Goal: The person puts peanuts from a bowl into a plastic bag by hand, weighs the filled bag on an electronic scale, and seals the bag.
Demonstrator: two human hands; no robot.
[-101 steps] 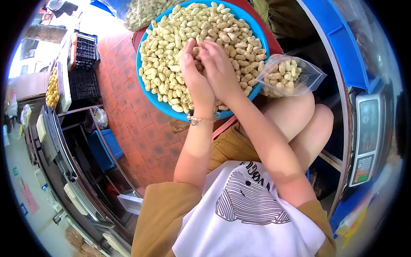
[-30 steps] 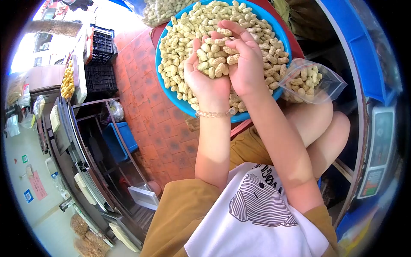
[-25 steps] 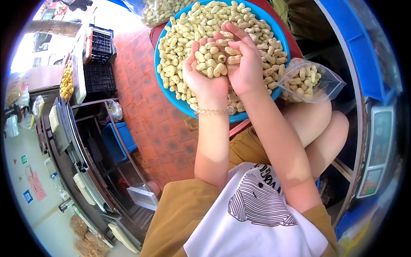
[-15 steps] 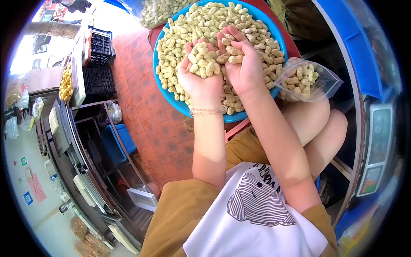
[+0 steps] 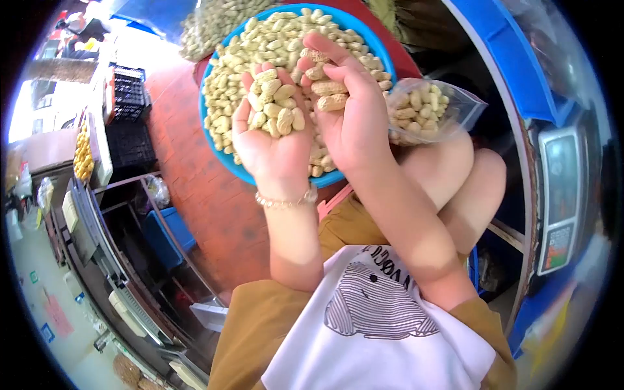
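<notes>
My left hand is cupped palm up and holds a heap of unshelled peanuts. My right hand, turned inward beside it, has several peanuts lying along its curled fingers. Both hands are raised over a blue basin full of peanuts in the shell. To the right of the basin, an open clear plastic bag with peanuts inside rests by the knee.
A larger bag of peanuts stands behind the basin. Black crates and a metal rack with a blue bin are on the left, over red floor tiles. A scale stands at the right.
Both hands have lifted up from the basin, nearer to the camera, with peanuts in them. The right hand has turned more on its side. The view has shifted, so the scene sits further left.
</notes>
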